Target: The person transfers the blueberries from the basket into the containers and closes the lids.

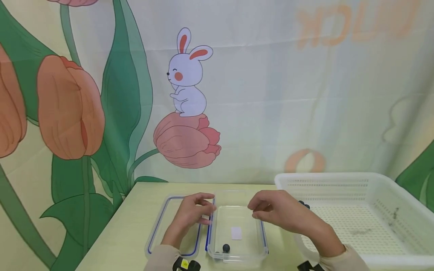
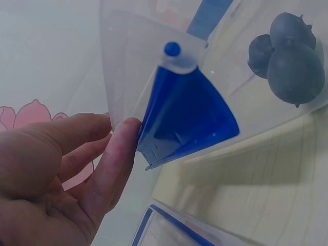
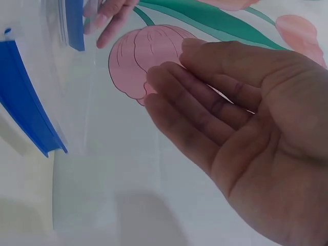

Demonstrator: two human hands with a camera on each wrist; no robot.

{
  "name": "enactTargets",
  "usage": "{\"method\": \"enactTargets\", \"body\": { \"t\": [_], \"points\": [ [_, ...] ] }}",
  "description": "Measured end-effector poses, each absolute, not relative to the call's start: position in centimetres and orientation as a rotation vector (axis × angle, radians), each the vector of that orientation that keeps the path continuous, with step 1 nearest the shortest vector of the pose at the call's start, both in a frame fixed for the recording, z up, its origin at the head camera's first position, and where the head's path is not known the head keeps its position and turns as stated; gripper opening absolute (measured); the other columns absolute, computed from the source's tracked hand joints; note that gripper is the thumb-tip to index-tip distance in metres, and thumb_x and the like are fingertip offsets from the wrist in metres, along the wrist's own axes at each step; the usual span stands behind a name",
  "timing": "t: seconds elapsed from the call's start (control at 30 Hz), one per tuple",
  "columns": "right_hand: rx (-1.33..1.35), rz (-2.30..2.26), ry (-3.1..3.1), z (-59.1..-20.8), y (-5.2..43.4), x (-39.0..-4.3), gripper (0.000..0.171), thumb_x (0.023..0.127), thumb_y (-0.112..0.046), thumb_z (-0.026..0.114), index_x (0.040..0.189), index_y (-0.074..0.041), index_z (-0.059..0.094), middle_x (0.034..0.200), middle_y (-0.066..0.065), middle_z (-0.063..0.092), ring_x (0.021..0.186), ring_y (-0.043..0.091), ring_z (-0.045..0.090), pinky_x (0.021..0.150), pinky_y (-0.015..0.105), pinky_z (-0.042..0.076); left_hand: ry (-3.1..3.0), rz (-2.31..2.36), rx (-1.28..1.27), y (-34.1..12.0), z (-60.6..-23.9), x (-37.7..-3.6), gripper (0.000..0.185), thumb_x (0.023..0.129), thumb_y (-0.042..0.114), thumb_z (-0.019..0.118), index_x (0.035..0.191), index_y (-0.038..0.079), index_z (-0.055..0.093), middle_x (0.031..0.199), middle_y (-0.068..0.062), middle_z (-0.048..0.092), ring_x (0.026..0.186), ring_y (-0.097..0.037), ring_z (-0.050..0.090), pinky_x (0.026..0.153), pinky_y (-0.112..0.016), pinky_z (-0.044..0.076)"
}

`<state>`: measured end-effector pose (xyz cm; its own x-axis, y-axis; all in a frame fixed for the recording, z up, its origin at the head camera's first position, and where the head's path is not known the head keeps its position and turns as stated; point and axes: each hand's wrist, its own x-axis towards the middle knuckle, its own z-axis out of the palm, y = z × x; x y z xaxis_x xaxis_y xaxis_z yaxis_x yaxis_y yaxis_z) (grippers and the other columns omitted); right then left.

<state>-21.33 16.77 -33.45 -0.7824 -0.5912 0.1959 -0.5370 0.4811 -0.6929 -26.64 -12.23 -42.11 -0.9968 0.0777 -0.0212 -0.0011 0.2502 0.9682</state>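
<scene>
A clear plastic box (image 1: 251, 257) with blue side latches stands on the table. Dark round blueberry-like balls (image 1: 226, 248) lie at its near end; three show through its wall in the left wrist view, each close to the others. My left hand (image 1: 192, 211) grips the box's left edge, fingertips right at a blue latch (image 2: 189, 113). Beyond the box's right edge, my right hand (image 1: 283, 210) hovers with fingers loosely bent and nothing in them. The right wrist view shows its palm (image 3: 271, 148) bare, apart from the box wall.
A clear lid with a blue seal (image 1: 156, 229) lies left of the box, partly under my left forearm. A large white basket (image 1: 339, 259) stands at the right, several dark balls (image 1: 304, 204) inside by its left wall. A printed curtain (image 1: 244, 94) hangs behind the table.
</scene>
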Motion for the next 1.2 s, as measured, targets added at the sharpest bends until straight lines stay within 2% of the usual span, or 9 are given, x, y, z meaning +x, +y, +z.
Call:
{"method": "enactTargets", "body": {
  "t": [0.37, 0.6, 0.77, 1.2],
  "points": [
    [-1.055, -1.247, 2.682, -30.1, 19.7, -20.9, 0.017, 0.098, -0.018, 0.080, 0.113, -0.014, 0.073, 0.109, -0.005, 0.074, 0.098, 0.011, 0.074, 0.085, 0.030, 0.062, 2.438, 1.885, 0.057, -12.2, -42.0, -26.6, 0.041, 0.094, 0.006, 0.081, 0.134, 0.006, 0.072, 0.106, -0.014, 0.065, 0.085, -0.024, 0.071, 0.065, -0.035, 0.066],
    [-0.921, -1.164, 2.716, -28.1, 22.7, -22.6, 0.021, 0.099, -0.019, 0.078, 0.117, -0.010, 0.073, 0.108, -0.002, 0.075, 0.098, 0.018, 0.075, 0.085, 0.031, 0.062, 2.435, 1.890, 0.063, -12.2, -42.0, -26.6, 0.042, 0.094, 0.006, 0.081, 0.134, 0.005, 0.071, 0.106, -0.014, 0.064, 0.085, -0.024, 0.071, 0.065, -0.035, 0.066],
    [-0.880, -1.149, 2.733, -28.8, 25.4, -25.0, 0.021, 0.101, -0.014, 0.075, 0.120, -0.005, 0.073, 0.111, 0.002, 0.074, 0.099, 0.018, 0.074, 0.084, 0.030, 0.062, 2.427, 1.886, 0.063, -12.1, -42.1, -26.6, 0.044, 0.094, 0.007, 0.081, 0.136, 0.003, 0.070, 0.105, -0.014, 0.065, 0.084, -0.023, 0.071, 0.065, -0.035, 0.066],
    [-0.818, -1.081, 2.808, -33.2, 30.1, -29.0, 0.017, 0.099, -0.017, 0.078, 0.114, -0.009, 0.076, 0.113, 0.005, 0.074, 0.099, 0.017, 0.072, 0.083, 0.029, 0.060, 2.417, 1.891, 0.051, -12.1, -42.2, -26.8, 0.044, 0.094, 0.008, 0.081, 0.136, 0.004, 0.070, 0.105, -0.014, 0.065, 0.084, -0.022, 0.071, 0.065, -0.035, 0.066]
  ]
}}
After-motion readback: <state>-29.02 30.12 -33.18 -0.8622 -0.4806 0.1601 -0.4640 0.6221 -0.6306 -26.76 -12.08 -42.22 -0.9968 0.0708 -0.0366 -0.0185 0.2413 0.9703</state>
